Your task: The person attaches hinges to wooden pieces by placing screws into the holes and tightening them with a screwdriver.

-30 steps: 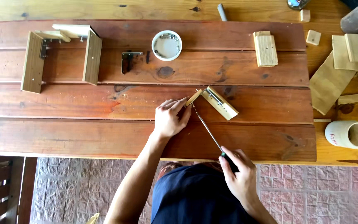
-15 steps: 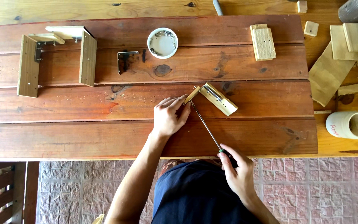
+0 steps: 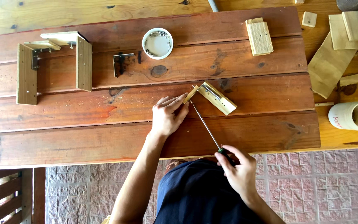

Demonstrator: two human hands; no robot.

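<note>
Left hand (image 3: 167, 116): fingers closed on the near-left end of a small wooden bracket piece (image 3: 213, 97), mid-table on the red-brown plank table (image 3: 63, 137). Right hand (image 3: 238, 170): clamped around the handle of a long screwdriver (image 3: 206, 126), tip at the piece. Far: white round dish (image 3: 157, 43), wood block (image 3: 259, 37), U-shaped wooden frame (image 3: 52, 62) far left.

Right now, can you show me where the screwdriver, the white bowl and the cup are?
screwdriver (image 3: 206, 125): head view, middle of its metal shaft.
white bowl (image 3: 157, 43): head view, its inside bottom.
cup (image 3: 341, 117): head view, its pale side wall.
</note>
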